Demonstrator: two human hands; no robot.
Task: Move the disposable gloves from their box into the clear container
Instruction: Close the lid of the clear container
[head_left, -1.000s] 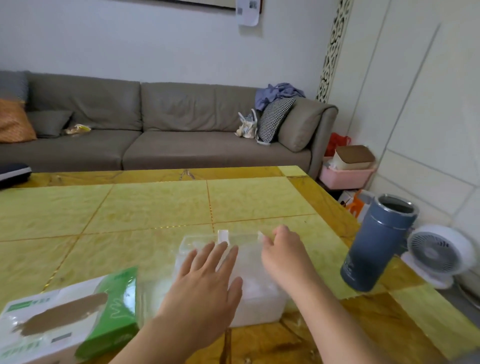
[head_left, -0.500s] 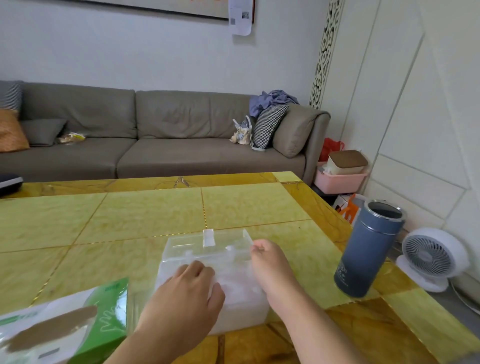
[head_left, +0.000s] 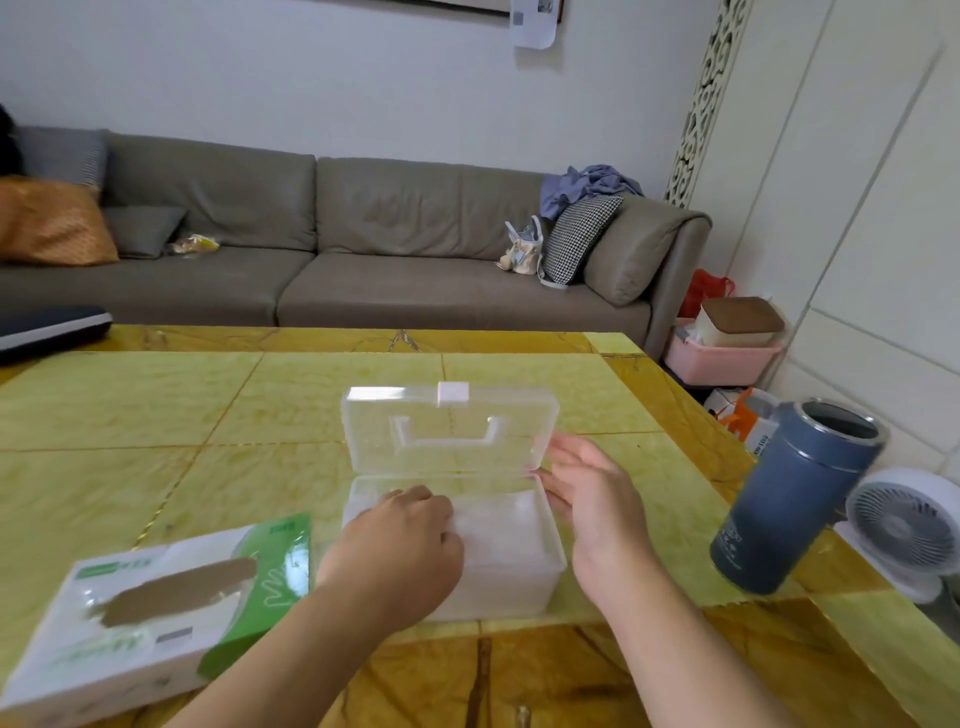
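The clear container (head_left: 524, 582) sits on the table in front of me. Its lid (head_left: 447, 431) stands open and upright at the back. Whitish translucent gloves (head_left: 498, 530) lie inside it. My left hand (head_left: 400, 551) rests over the container's left side, with fingers curled down over the rim. My right hand (head_left: 592, 499) is open with straight fingers, just off the container's right edge near the lid's lower corner. The white and green glove box (head_left: 145, 623) lies at the lower left, its brown oval opening facing up.
A dark blue insulated flask (head_left: 795, 499) stands on the yellow-green tiled table (head_left: 208, 415) near its right edge. A small white fan (head_left: 904, 530) is on the floor beyond that edge. A grey sofa (head_left: 363, 234) runs behind the table.
The container's lid was closed under both hands and now stands open and upright. My left hand moved down to the container's left rim, and my right hand came off to the right, open.
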